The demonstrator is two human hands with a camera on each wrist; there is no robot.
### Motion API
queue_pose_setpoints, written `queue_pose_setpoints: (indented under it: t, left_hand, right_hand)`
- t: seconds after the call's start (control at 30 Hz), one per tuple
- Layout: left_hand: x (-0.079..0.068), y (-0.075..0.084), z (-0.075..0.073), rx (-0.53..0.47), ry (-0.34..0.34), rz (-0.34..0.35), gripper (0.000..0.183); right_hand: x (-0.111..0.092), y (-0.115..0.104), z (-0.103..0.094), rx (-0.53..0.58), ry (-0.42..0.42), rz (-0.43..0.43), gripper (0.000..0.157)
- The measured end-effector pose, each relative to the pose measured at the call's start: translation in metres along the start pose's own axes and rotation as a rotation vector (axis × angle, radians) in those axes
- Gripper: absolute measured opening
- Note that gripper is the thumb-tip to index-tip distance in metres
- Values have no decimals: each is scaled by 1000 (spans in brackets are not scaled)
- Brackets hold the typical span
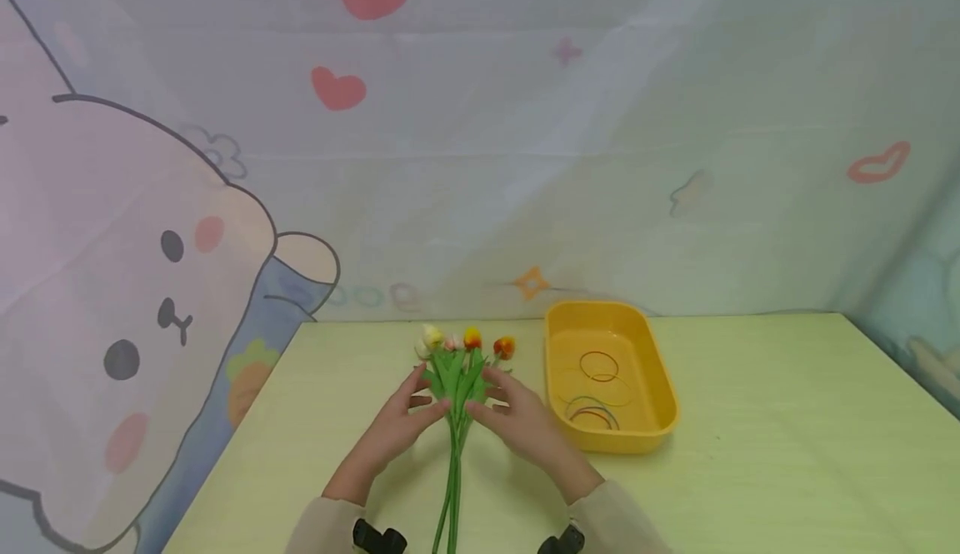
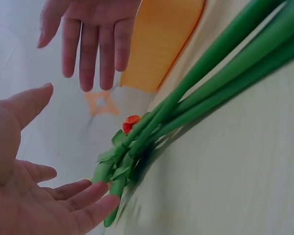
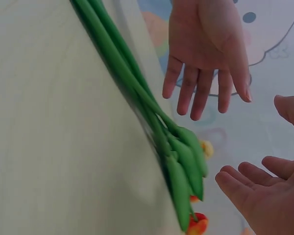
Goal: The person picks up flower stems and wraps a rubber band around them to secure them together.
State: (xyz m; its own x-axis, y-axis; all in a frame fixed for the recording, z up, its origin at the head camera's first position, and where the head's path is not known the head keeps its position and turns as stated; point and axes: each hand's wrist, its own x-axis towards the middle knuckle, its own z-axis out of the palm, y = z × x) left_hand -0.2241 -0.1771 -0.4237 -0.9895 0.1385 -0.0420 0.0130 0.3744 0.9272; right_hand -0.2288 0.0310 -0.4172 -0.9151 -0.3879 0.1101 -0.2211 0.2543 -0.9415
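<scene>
The bunch of flowers lies on the table between the two hands, blooms towards the backdrop and stems running to the person. To gather it well, both palms would best close in evenly from the sides, low enough to catch the stems just under the leaves rather than the leaves themselves. A light squeeze should do, since hard pressure could crease the leaves or bend a bloom. The orange-red flower on the right leans away from the rest and probably needs coaxing inward first.

The blooms are cream, pale yellow, pink, yellow-and-red and orange-red, set at nearly one height. Broad green leaves crowd below them; the smooth stems cross beneath and spread a little at the near end.

The left hand and right hand flank the leaves, fingers apart, thumbs pointing inward, neither gripping anything. In the left wrist view the left fingertips overlap the leaf tips, but I cannot tell whether they touch.

Just beside the right hand stands a yellow tray holding several thin coloured bands. Behind the table hangs a printed backdrop.
</scene>
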Motion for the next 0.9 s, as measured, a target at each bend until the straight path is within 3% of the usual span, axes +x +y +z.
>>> queue_pose_setpoints:
  t: [0.33,0.53,0.9]
  left_hand:
    - [0,-8,10,-19,-44,-45,85]
    - [1,-9,14,-50,-32,-57,84]
    - [0,-12,19,-176,-74,-55,85]
  right_hand:
    - [-3,20,18,87,-8,87,76]
    - [-5,27,25,113,-24,96,78]
    - [-5,29,32,145,-28,132,71]
